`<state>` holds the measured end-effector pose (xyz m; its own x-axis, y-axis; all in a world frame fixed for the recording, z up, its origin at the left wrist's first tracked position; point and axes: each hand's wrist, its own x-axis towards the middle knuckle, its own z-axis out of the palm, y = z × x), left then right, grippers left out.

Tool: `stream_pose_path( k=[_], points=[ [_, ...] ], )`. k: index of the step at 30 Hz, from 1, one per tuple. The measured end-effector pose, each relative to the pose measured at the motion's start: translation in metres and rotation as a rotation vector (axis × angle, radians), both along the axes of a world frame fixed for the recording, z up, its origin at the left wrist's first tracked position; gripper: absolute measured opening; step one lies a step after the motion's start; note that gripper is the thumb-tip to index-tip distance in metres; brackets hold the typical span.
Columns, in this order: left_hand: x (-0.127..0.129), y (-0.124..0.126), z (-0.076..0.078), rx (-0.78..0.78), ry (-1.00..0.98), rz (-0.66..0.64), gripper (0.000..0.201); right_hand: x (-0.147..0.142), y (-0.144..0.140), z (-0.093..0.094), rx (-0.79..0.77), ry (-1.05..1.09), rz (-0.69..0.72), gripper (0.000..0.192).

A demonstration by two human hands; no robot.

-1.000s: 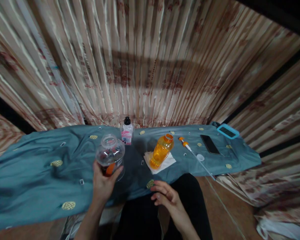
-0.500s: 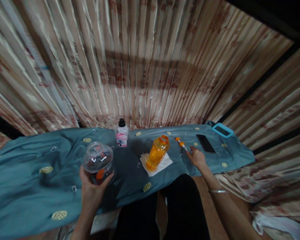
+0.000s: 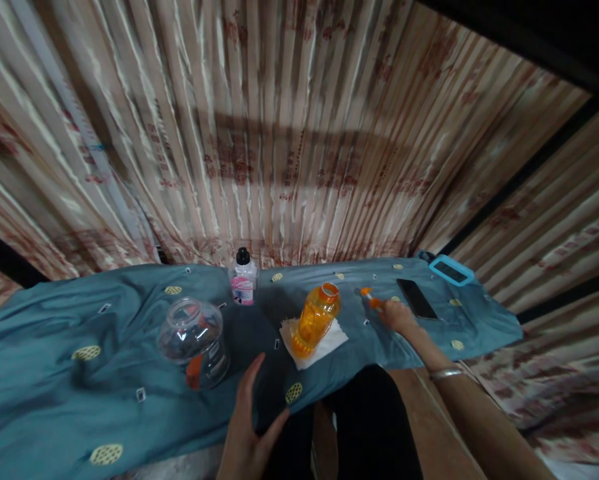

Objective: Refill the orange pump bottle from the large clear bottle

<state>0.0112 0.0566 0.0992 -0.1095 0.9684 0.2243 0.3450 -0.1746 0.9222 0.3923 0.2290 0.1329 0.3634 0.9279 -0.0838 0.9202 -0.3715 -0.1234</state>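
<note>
- Nearest us, the left hand hangs over the blue cloth, fingers spread wide, holding nothing.
- Just left of it sits the clear jar, on the cloth, apart from that hand.
- Further right, the right hand closes its fingers around the orange-tipped tool.
- Between the two, the orange bottle stands tilted on a white napkin.
- At the back stands a small black-capped bottle.

Jar left of bottle on napkin
</note>
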Motion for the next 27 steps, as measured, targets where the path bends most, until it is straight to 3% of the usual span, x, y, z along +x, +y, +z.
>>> stream_pose_path(
  k=[5,8,9,12,15,17,18,20,23,27],
  points=[
    [0.046,0.051,-0.009,-0.104,-0.121,-0.169,0.084,0.041,-0.032,0.053,0.113,0.556,-0.151,0.017],
    [0.065,0.078,-0.013,-0.04,-0.139,-0.221,0.095,0.049,-0.051,0.084,0.348,1.035,-0.218,0.012],
    [0.07,0.086,-0.015,-0.041,-0.129,-0.241,0.098,0.047,-0.056,0.091,0.428,1.188,-0.228,0.007],
    [0.084,0.102,-0.025,-0.028,-0.088,-0.284,0.104,0.029,-0.064,0.109,0.573,1.573,-0.233,0.024],
    [0.093,0.109,-0.042,-0.02,-0.086,-0.256,0.092,0.002,-0.063,0.126,0.649,1.831,-0.227,0.022],
    [0.095,0.111,-0.055,-0.041,-0.083,-0.229,0.083,-0.015,-0.059,0.139,0.705,1.94,-0.224,0.006],
    [0.096,0.112,-0.061,-0.042,-0.079,-0.225,0.08,-0.023,-0.056,0.146,0.733,1.975,-0.221,0.006],
    [0.096,0.112,-0.069,-0.025,-0.073,-0.225,0.077,-0.036,-0.049,0.16,0.79,2.006,-0.211,0.028],
    [0.096,0.11,-0.072,0.004,-0.069,-0.229,0.075,-0.051,-0.04,0.176,0.877,1.954,-0.2,0.037],
    [0.096,0.108,-0.069,-0.013,-0.068,-0.237,0.074,-0.06,-0.037,0.187,0.975,1.8,-0.181,0.027]
  ],
)
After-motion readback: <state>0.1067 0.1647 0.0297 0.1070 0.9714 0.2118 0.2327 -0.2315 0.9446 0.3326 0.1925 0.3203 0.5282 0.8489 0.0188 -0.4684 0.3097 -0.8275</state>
